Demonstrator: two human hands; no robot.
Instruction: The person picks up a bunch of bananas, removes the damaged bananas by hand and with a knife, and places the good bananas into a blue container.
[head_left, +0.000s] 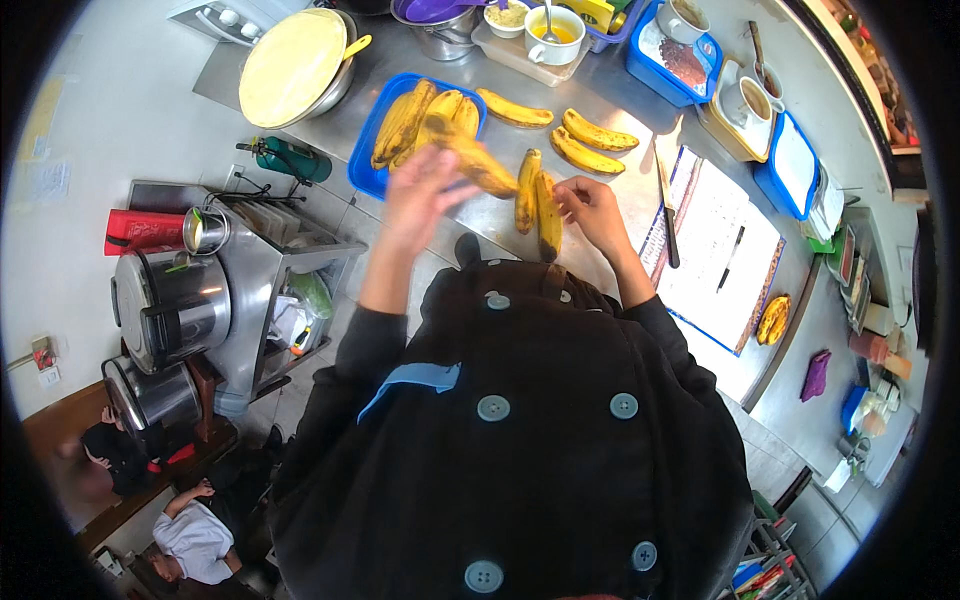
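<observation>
In the head view my left hand (424, 195), blurred, is at the near right side of a blue plastic tub (363, 169) that holds several ripe plantains (405, 124). One spotted plantain (480, 166) lies right by its fingers, blurred too; whether they grip it I cannot tell. My right hand (596, 214) has its fingers curled beside two plantains (538, 202) lying side by side at the steel counter's near edge; its fingertips are close to the right one, and a firm grip does not show. Three more plantains (592, 142) lie farther back on the counter.
A knife with a black handle (670, 225) rests on an open notebook (720, 247) with a pen, to the right. A white-topped bowl (300, 67) stands back left. Cups and blue tubs (675, 82) line the back. Two people (196, 540) are in the far lower left.
</observation>
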